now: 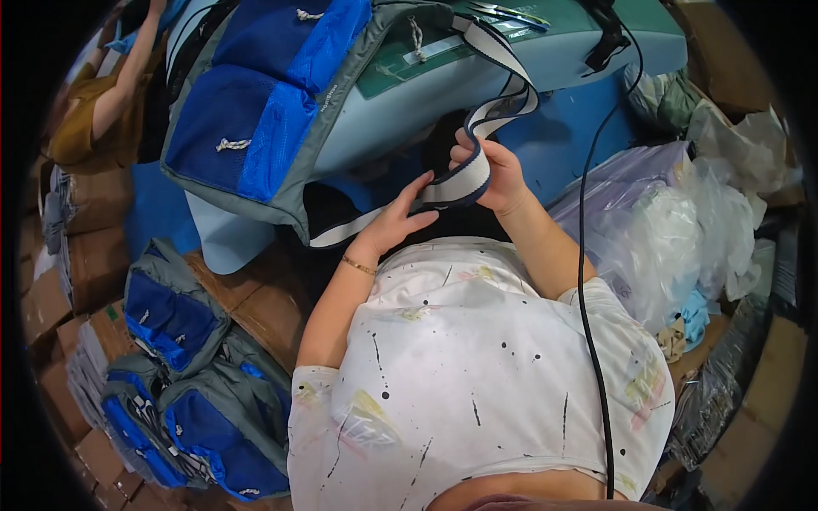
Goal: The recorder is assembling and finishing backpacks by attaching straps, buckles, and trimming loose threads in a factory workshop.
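A long white strap [467, 182] with dark edges runs from the lower corner of a grey and blue bag [284, 136] through my hands and loops up onto the table. My right hand [498, 173] is closed round the strap, its fingers curled over the band. Nearer the bag, my left hand [394, 223] has the strap running beneath its palm, with thumb and forefinger spread apart and the other fingers partly hidden. Between that hand and the bag the strap looks straight. The bag lies tilted over the table's left edge, its blue mesh pockets and cord pulls facing up.
Thread snips [511, 15] lie on the green mat [396, 72] of the pale table [375, 128]. A black cable [588, 255] hangs down on my right. More bags [204, 400] are piled at lower left, plastic-wrapped bundles [656, 221] at right. Another person's arm [128, 77] shows at upper left.
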Motion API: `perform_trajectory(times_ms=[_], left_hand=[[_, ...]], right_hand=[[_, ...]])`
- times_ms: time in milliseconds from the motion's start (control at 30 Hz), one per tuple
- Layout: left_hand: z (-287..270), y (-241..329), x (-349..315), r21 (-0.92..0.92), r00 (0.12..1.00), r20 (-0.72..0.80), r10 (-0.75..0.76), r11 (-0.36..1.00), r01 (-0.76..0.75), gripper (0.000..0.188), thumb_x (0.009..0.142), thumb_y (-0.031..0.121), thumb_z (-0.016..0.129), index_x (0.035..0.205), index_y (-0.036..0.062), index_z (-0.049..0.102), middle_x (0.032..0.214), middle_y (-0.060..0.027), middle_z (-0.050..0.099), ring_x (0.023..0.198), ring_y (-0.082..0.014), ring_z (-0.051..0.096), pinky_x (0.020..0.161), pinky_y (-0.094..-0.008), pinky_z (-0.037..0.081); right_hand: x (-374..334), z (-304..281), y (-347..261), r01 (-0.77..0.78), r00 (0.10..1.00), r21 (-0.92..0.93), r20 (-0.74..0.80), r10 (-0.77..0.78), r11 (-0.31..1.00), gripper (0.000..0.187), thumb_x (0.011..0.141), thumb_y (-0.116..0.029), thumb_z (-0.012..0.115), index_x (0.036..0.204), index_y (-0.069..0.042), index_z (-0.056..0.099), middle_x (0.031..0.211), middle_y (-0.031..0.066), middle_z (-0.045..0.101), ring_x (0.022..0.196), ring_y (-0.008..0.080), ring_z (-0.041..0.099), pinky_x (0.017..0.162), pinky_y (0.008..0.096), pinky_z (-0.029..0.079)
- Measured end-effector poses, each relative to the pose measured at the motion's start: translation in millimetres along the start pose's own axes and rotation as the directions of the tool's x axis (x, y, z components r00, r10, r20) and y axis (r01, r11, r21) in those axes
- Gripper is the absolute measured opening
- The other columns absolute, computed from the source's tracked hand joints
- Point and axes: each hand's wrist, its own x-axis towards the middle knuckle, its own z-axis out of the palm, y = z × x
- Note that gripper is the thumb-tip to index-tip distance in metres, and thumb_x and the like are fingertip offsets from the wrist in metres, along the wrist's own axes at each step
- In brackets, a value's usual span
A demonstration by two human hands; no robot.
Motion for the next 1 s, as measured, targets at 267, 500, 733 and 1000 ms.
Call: perform_trajectory(times_ms=[267, 500, 733, 1000], left_hand=[[-4, 18, -19, -0.056, 0.98, -0.138, -0.143, 0.989, 0.136, 0.021, 0.086, 0.009, 0.065, 0.104, -0.0014, 0.057, 0.091, -0.0042, 0.064, 0.083, -0.0092, 0.059, 0.074, -0.0228, 0.048], [1, 59, -95, -0.283, 0.897, -0.431, -0.1, 0.959, -0.029, 0.008, 0.089, 0.004, 0.058, 0.096, 0.0013, 0.055, 0.09, -0.007, 0.066, 0.078, -0.0124, 0.064, 0.07, -0.0245, 0.05], [12, 78, -112, -0.301, 0.83, -0.555, -0.063, 0.945, -0.129, 0.014, 0.092, 0.004, 0.052, 0.105, -0.0009, 0.054, 0.094, -0.0094, 0.066, 0.081, -0.0143, 0.064, 0.074, -0.0265, 0.051], [14, 85, -119, -0.265, 0.786, -0.618, 0.013, 0.938, -0.224, 0.008, 0.09, 0.002, 0.058, 0.098, 0.0015, 0.057, 0.09, -0.0013, 0.063, 0.078, -0.0048, 0.056, 0.071, -0.0205, 0.045]], right_hand=[[4, 1, -30, 0.045, 0.974, -0.537, -0.165, -0.157, 0.843, 0.029, 0.091, -0.027, 0.057, 0.109, -0.004, 0.056, 0.087, 0.0047, 0.063, 0.076, 0.0158, 0.06, 0.069, 0.0277, 0.048], [3, 7, -122, -0.105, 0.622, -0.886, 0.296, -0.724, -0.452, 0.02, 0.088, -0.029, 0.063, 0.096, -0.011, 0.068, 0.083, 0.01, 0.068, 0.077, 0.029, 0.066, 0.065, 0.0352, 0.051], [69, 22, -193, -0.032, 0.523, -0.391, 0.778, -0.349, -0.92, 0.025, 0.088, -0.024, 0.064, 0.108, -0.01, 0.067, 0.109, 0.0128, 0.064, 0.097, 0.0297, 0.062, 0.082, 0.0367, 0.049], [83, 17, -223, 0.028, 0.746, -0.469, 0.597, -0.294, -0.883, 0.025, 0.091, -0.027, 0.059, 0.11, -0.013, 0.067, 0.102, 0.0137, 0.064, 0.09, 0.0308, 0.062, 0.078, 0.0384, 0.049]])
